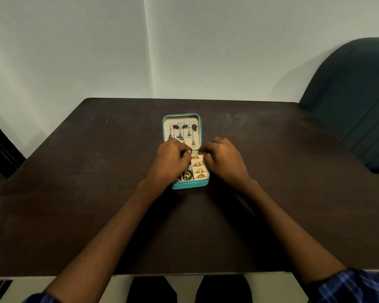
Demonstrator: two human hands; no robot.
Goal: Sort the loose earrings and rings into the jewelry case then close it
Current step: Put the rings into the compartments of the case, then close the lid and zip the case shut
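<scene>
A small teal jewelry case [190, 184] lies open in the middle of the dark table [74, 193]. Its cream lid [181, 121] lies flat at the far side with several dark dangling earrings [185, 133] pinned in it. Several gold rings [198, 167] sit in the ring rolls on the right of the base. A green and gold earring [187, 174] lies in a compartment at the front. My left hand [170, 162] covers the left half of the base, fingers curled. My right hand [222, 159] is at the case's right edge, fingertips curled near the hinge line. What the fingers hold is hidden.
A dark green padded chair [354, 101] stands at the table's far right corner. A pale wall [184, 51] rises right behind the table. My legs in dark trousers [188, 289] show below the near table edge.
</scene>
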